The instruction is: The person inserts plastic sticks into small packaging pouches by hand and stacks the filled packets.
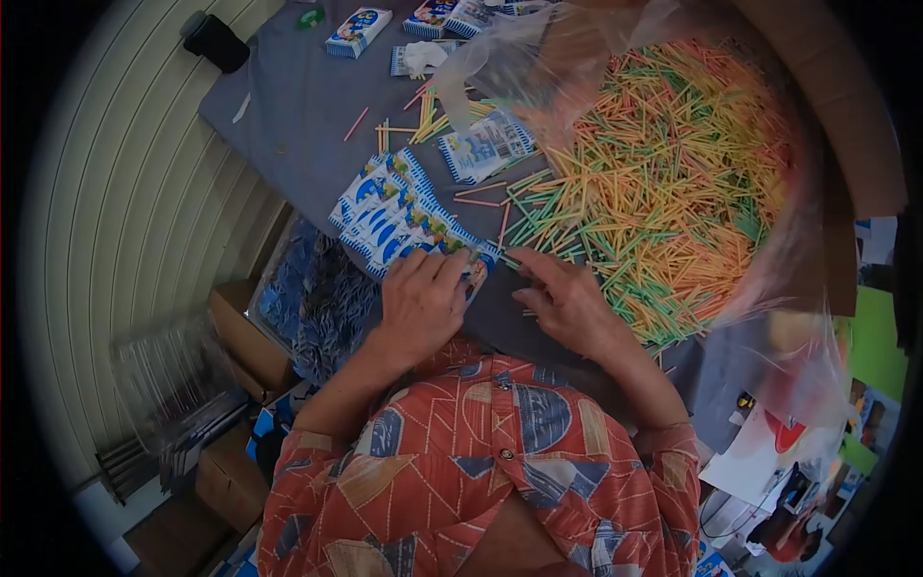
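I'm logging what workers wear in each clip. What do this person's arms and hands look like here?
Both hands, the left hand and the right hand, are bare: no gloves, rings or watch visible. The forearms are bare too. Short sleeves belong to an orange-red shirt printed with blue and cream geometric shapes, buttoned down the front.

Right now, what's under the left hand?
The left hand rests on the near end of a fanned row of blue-and-white packets. The packet directly beneath is mostly covered; its print is unreadable.
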Demonstrator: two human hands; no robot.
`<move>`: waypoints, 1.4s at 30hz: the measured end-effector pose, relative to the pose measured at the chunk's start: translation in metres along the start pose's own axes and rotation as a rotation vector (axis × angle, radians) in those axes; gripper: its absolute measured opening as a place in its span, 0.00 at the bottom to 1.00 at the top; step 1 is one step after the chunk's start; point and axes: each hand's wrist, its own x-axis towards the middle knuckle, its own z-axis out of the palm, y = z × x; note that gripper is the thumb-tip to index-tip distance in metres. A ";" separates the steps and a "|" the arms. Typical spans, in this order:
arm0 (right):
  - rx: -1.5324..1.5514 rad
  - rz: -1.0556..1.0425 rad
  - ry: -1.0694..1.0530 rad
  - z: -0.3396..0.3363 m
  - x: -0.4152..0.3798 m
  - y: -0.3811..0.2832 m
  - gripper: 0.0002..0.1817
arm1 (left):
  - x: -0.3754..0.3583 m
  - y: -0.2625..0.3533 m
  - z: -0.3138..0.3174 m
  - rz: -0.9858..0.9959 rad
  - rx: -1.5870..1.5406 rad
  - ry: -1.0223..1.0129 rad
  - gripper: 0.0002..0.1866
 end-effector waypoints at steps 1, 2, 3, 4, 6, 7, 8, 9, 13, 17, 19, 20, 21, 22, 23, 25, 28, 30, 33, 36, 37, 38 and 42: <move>0.012 -0.025 0.042 -0.001 0.004 0.002 0.19 | -0.001 -0.006 0.001 -0.025 0.129 0.004 0.26; 0.023 -0.051 0.087 -0.002 0.008 0.002 0.21 | 0.001 -0.009 0.001 -0.019 0.130 0.009 0.26; 0.023 -0.054 0.089 -0.004 0.009 0.002 0.21 | 0.003 -0.008 -0.001 -0.002 0.191 0.027 0.27; -0.010 -0.048 0.052 -0.008 0.010 0.002 0.20 | 0.004 -0.009 -0.003 0.009 0.251 0.045 0.28; -0.038 -0.055 0.000 -0.005 0.016 0.001 0.19 | 0.010 -0.010 -0.009 -0.006 0.230 0.053 0.29; 0.000 -0.064 -0.017 0.001 0.015 0.000 0.18 | 0.013 -0.011 -0.014 -0.012 0.203 0.056 0.31; 0.039 -0.072 -0.037 0.007 0.015 -0.001 0.18 | 0.017 -0.015 -0.023 -0.027 0.210 0.060 0.31; 0.046 -0.078 -0.052 0.014 0.017 -0.001 0.18 | 0.022 -0.021 -0.035 -0.032 0.221 0.153 0.32; 0.103 -0.066 -0.095 0.047 0.028 -0.004 0.14 | 0.036 -0.088 -0.068 -0.326 0.175 0.161 0.43; 0.037 0.002 -0.089 0.055 0.045 -0.014 0.14 | 0.063 -0.140 -0.078 -0.592 -0.202 -0.246 0.53; 0.004 -0.021 -0.058 0.058 0.050 -0.017 0.14 | 0.072 -0.144 -0.074 -0.568 -0.213 -0.328 0.53; -0.013 0.010 -0.082 0.058 0.054 -0.020 0.14 | 0.075 -0.145 -0.073 -0.535 -0.224 -0.410 0.54; -0.029 0.042 -0.104 0.057 0.057 -0.023 0.14 | 0.078 -0.146 -0.074 -0.536 -0.224 -0.406 0.54; -0.030 0.040 -0.105 0.058 0.059 -0.025 0.14 | 0.082 -0.144 -0.076 -0.537 -0.204 -0.510 0.54; -0.038 0.050 -0.105 0.058 0.061 -0.028 0.14 | 0.086 -0.142 -0.079 -0.535 -0.185 -0.617 0.54; -0.043 0.066 -0.106 0.061 0.063 -0.029 0.14 | 0.092 -0.127 -0.085 -0.524 -0.133 -0.688 0.55; -0.044 0.071 -0.080 0.066 0.066 -0.029 0.13 | 0.072 -0.124 -0.073 -0.358 0.001 -0.593 0.56; -0.035 0.071 -0.059 0.069 0.068 -0.029 0.13 | 0.060 -0.117 -0.068 -0.205 0.077 -0.428 0.58; -0.056 0.016 -0.023 0.075 0.068 -0.027 0.13 | 0.054 -0.094 -0.075 -0.205 -0.013 -0.470 0.55; 0.020 -0.009 0.050 0.086 0.066 -0.021 0.14 | 0.042 -0.083 -0.080 -0.292 -0.071 -0.452 0.45; 0.018 -0.013 0.047 0.089 0.065 -0.021 0.14 | 0.035 -0.086 -0.076 -0.309 -0.202 -0.384 0.40; 0.114 0.089 0.049 0.092 0.064 -0.022 0.15 | 0.029 -0.088 -0.073 -0.322 -0.336 -0.314 0.35; 0.691 0.193 0.246 0.113 0.061 -0.018 0.27 | -0.001 -0.096 -0.067 -0.247 -0.507 -0.142 0.32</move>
